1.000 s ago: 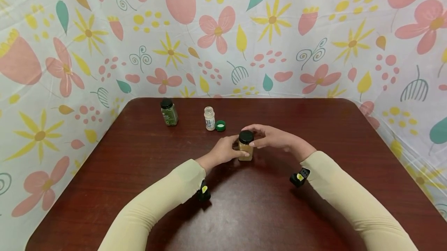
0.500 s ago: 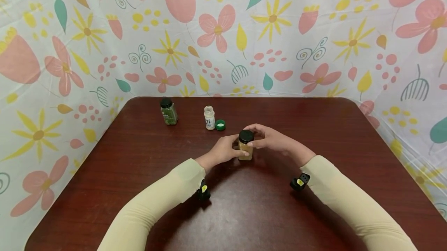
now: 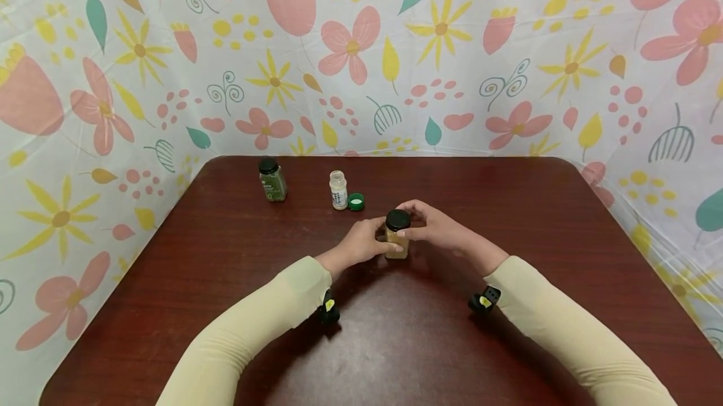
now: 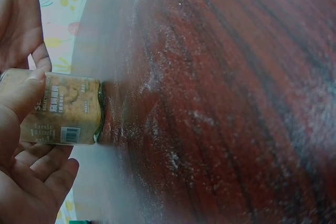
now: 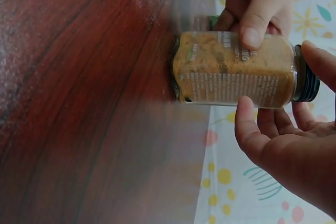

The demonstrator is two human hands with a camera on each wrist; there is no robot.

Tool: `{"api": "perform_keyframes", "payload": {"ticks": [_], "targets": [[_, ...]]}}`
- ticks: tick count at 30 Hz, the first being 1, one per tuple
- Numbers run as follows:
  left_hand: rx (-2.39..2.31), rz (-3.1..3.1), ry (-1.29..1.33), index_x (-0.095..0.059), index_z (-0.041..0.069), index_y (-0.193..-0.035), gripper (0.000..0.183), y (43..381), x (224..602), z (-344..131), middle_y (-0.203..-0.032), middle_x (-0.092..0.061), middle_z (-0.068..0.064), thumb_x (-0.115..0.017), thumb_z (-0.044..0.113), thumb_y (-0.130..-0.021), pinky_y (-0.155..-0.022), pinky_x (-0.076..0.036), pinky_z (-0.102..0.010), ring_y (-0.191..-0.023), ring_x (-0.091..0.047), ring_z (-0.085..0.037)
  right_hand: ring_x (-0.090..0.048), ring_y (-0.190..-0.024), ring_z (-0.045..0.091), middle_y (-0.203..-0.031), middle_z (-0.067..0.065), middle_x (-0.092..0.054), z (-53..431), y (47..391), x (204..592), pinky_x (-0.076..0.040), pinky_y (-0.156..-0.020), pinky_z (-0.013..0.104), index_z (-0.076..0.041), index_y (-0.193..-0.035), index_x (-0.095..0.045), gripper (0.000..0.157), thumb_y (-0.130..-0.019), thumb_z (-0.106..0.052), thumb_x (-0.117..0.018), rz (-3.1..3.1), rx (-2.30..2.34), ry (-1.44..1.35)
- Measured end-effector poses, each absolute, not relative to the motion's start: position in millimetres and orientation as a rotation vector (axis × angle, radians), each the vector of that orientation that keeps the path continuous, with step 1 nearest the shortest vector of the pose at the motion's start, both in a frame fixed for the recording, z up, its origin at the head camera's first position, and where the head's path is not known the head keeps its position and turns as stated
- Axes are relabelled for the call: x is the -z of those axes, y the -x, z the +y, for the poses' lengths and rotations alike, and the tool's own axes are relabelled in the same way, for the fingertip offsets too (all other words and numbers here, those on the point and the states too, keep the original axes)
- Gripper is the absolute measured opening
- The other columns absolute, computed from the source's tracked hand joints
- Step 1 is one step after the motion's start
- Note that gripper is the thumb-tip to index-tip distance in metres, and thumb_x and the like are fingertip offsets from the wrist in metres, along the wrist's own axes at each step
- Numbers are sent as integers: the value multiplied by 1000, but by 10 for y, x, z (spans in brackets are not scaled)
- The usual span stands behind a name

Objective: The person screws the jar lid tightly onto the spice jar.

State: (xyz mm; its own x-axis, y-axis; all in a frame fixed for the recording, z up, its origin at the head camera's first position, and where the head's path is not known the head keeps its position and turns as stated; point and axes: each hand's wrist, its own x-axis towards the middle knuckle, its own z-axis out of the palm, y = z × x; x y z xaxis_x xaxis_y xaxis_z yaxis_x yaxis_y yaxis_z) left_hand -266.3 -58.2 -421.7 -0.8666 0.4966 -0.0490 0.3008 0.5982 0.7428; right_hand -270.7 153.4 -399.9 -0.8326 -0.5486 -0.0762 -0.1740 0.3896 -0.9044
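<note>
**Barely a shift; the black lid (image 3: 398,219) is on**

Almost no change over the last second. The jar (image 5: 233,72), tan-brown inside, stands upright on the table (image 3: 373,343), just right of the middle of the head view, same spot as a second ago. My left hand (image 3: 361,243) grips its body, thumb across the near side, as before. Only my right hand (image 3: 437,225) differs a little: curled about the lid, its thumb tip has crept slightly leftward across the front, near the lid's lower edge. Whether the lid turned with it, I cannot tell.

My reading: left braces, right works at the lid. So small a shift looks like early effort or a settling of the hold, no opening won yet.

Upper middle of the head view, farther off: white bottle (image 3: 339,194), mouth uncovered, green cap (image 3: 356,203) just beside it. Upper left: green jar (image 3: 273,183), dark top on. None of these moved.
</note>
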Motion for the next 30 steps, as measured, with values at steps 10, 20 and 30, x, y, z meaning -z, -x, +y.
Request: {"api": "perform_keyframes", "payload": {"ticks": [10, 20, 30], "targets": [[-1130, 2572, -655, -59, 6, -141, 54, 2660, 4234, -584, -132, -70, -13, -77, 26, -94, -103, -55, -43, -121, -68, -26, -52, -128, 36, -135, 23, -53, 1517, 2684, 4049, -46, -109, 53, 2, -139, -43, 47, -100, -13, -66, 2310, 1463, 646], [-1132, 2571, -662, -59, 6, -141, 53, 2661, 4234, -586, -133, -70, -12, -76, 26, -95, -102, -56, -41, -121, -68, -26, -53, -128, 37, -133, 22, -55, 1509, 2708, 4032, -51, -101, 43, 1, -138, -45, 49, -99, -14, -69, 2318, 1452, 614], [-1106, 2578, -657, -58, 6, -142, 55, 2670, 4228, -585, -133, -69, -12, -77, 26, -94, -104, -55, -44, -122, -68, -26, -48, -137, 44, -144, 27, -50, 1562, 2774, 3978, -48, -109, 53, 2, -149, -37, 63, -98, -16, -69, 2246, 1385, 643]]}}
